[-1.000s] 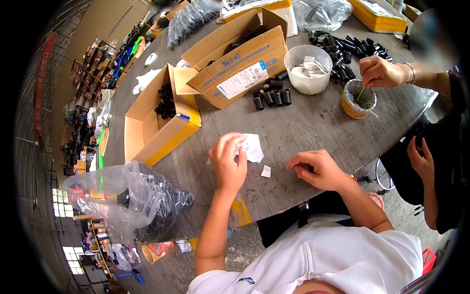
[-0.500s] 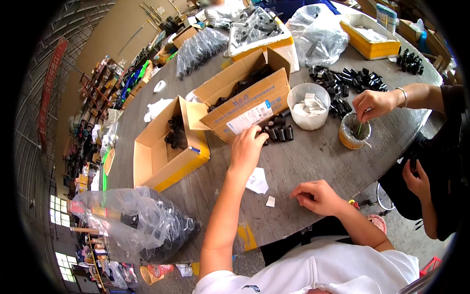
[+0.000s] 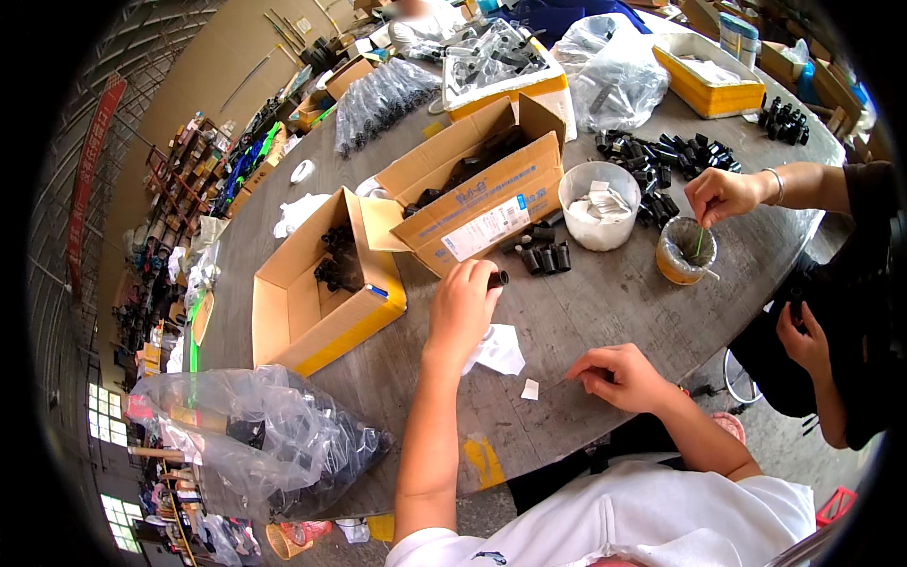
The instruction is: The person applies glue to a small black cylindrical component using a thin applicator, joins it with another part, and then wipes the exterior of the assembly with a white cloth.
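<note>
My left hand (image 3: 459, 307) is closed around a short black plastic tube (image 3: 498, 279), whose open end sticks out past the fingers. Just below that hand lies a crumpled white paper (image 3: 498, 350), with a small white square (image 3: 530, 389) beside it. At the table's near side my right hand (image 3: 619, 376) rests with loosely bent fingers apart and nothing visible in them. Several similar black tubes (image 3: 545, 258) stand and lie in front of a cardboard box (image 3: 472, 213) holding more dark parts.
A second open carton (image 3: 321, 326) and a clear bag of black parts (image 3: 312, 439) are on the left. A round tub of white pieces (image 3: 597, 231) stands near a heap of black parts (image 3: 675, 156). At right, another person's hand (image 3: 723, 196) holds a green stick in a small cup (image 3: 682, 274).
My left hand has drawn back from the black tubes toward me, now with one in its grip. My right hand has barely moved. The co-worker's stick has shifted slightly in the cup.
</note>
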Demonstrator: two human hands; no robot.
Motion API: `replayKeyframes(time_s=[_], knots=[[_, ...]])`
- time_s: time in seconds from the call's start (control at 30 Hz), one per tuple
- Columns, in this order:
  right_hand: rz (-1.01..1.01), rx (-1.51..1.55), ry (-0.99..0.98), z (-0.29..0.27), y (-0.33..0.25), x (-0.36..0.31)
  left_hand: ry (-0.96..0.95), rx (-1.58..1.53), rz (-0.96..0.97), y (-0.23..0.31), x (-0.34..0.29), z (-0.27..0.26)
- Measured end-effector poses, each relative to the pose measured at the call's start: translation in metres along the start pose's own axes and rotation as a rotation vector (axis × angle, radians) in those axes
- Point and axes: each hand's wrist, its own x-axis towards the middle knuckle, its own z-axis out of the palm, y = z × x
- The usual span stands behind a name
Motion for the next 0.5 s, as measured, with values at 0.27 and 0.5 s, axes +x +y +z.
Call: replayKeyframes(time_s=[0.27,0.5], knots=[[-0.010,-0.064,0.014,0.001,-0.001,0.001,0.129,-0.045,-0.033,0.017,-0.004,-0.031],[-0.014,-0.081,0.024,0.002,-0.003,0.000,0.190,-0.108,0.115,0.032,-0.006,-0.046]])
